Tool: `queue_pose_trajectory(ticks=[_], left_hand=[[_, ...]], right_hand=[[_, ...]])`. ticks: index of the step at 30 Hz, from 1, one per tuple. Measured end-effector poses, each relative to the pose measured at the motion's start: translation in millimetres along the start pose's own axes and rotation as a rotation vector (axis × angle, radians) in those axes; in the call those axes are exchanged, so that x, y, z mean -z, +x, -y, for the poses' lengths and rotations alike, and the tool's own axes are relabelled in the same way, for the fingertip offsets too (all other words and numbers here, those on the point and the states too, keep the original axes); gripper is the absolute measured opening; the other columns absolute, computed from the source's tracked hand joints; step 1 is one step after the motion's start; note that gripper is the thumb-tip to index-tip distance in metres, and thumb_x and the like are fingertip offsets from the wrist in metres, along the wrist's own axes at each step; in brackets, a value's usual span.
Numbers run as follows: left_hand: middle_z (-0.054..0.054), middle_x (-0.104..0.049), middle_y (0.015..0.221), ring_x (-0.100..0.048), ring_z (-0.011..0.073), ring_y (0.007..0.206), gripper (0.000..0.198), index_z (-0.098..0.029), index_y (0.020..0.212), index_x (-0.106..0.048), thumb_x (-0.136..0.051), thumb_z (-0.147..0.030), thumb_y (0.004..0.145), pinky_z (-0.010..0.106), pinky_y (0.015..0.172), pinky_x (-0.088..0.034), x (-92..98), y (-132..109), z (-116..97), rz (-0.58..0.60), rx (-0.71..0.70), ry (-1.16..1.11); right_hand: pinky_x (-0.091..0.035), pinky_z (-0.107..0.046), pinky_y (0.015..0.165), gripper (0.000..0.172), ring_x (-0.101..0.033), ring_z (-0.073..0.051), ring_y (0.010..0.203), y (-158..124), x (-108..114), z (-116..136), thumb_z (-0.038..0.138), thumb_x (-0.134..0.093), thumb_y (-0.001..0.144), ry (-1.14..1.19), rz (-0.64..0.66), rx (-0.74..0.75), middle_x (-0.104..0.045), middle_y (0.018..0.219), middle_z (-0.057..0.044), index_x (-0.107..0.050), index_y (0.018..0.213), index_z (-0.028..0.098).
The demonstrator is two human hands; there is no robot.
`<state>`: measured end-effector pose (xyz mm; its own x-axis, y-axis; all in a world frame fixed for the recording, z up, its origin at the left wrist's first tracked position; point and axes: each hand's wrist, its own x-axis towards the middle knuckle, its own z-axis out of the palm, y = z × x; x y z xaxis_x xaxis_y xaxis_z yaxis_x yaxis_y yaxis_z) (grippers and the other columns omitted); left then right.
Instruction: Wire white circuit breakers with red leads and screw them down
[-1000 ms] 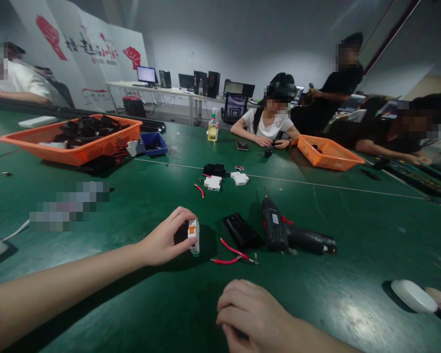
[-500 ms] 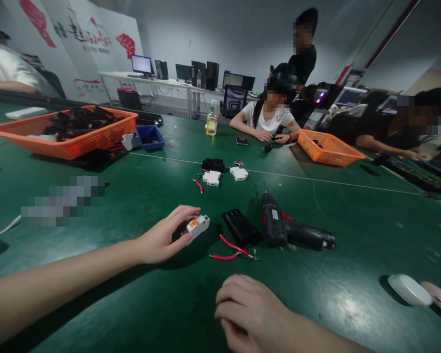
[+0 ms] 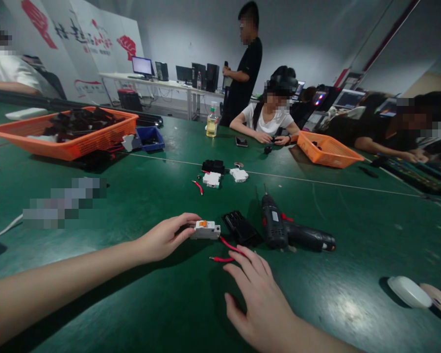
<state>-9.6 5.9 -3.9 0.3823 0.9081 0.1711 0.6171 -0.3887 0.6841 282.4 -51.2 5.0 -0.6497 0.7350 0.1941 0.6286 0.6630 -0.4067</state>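
Between the thumb and fingers of my left hand is a white circuit breaker with an orange switch, its right end pointing away from the hand. My right hand is open, fingers apart, and reaches over the red-handled pliers; it covers their jaws, and I cannot tell whether it touches them. Just behind the pliers lies a black slotted plastic part. A cordless drill rests on its side to the right of that part.
Farther back lie two white breakers, a black block and small red-handled pliers. Orange baskets stand left and right, with a blue bin and a bottle. A co-worker sits opposite.
My left hand has turned the breaker level and brought it slightly right. My right hand has uncurled and moved forward over the pliers. In the background, a standing person has moved left.
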Motion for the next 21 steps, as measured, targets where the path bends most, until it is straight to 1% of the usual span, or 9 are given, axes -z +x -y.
queue_pose_trajectory(ticks=[2,7,12,17,21], left_hand=[[0.008,-0.067,0.123,-0.066,0.0193,0.108,0.035,-0.021,0.129,-0.052,-0.043,-0.035,0.099,0.034,0.092,-0.055,1.9,-2.0,-3.4,0.011,-0.024,0.038],[0.01,-0.063,0.125,-0.063,0.022,0.109,0.043,-0.02,0.134,-0.046,-0.052,-0.031,0.093,0.036,0.095,-0.053,2.4,-5.7,-5.3,-0.016,-0.09,0.145],[0.01,-0.063,0.117,-0.063,0.0217,0.103,0.043,-0.019,0.132,-0.047,-0.053,-0.029,0.091,0.037,0.09,-0.054,-2.6,-3.2,-1.0,-0.024,-0.056,0.168],[0.01,-0.063,0.119,-0.064,0.0218,0.104,0.04,-0.02,0.13,-0.048,-0.053,-0.03,0.091,0.04,0.09,-0.054,-5.3,-1.2,4.5,-0.026,-0.049,0.154],[0.008,-0.065,0.116,-0.064,0.0206,0.102,0.032,-0.021,0.124,-0.053,-0.052,-0.03,0.093,0.039,0.089,-0.055,-5.1,-0.7,8.0,-0.016,-0.059,0.148]], right_hand=[[-0.035,-0.056,0.113,0.041,-0.036,-0.033,0.139,-0.1,0.0,0.0,0.026,-0.06,0.086,-0.012,0.0,-0.017,-0.053,0.14,-0.013,-0.061,0.126,0.019],[-0.034,-0.056,0.113,0.048,-0.033,-0.034,0.141,-0.1,0.9,1.3,0.031,-0.061,0.085,-0.065,0.004,-0.052,-0.05,0.145,-0.014,-0.058,0.132,0.018],[-0.033,-0.058,0.114,0.05,-0.029,-0.036,0.144,-1.0,-0.4,1.1,0.034,-0.061,0.086,-0.097,-0.014,-0.074,-0.046,0.149,-0.016,-0.058,0.132,0.016],[-0.032,-0.062,0.113,0.052,-0.024,-0.038,0.147,-1.9,-0.3,0.8,0.035,-0.061,0.086,-0.131,-0.025,-0.068,-0.036,0.155,-0.019,-0.057,0.134,0.016],[-0.029,-0.06,0.115,0.053,-0.024,-0.036,0.147,-1.3,1.8,0.3,0.032,-0.06,0.085,-0.11,-0.006,-0.042,-0.044,0.15,-0.018,-0.056,0.135,0.014]])
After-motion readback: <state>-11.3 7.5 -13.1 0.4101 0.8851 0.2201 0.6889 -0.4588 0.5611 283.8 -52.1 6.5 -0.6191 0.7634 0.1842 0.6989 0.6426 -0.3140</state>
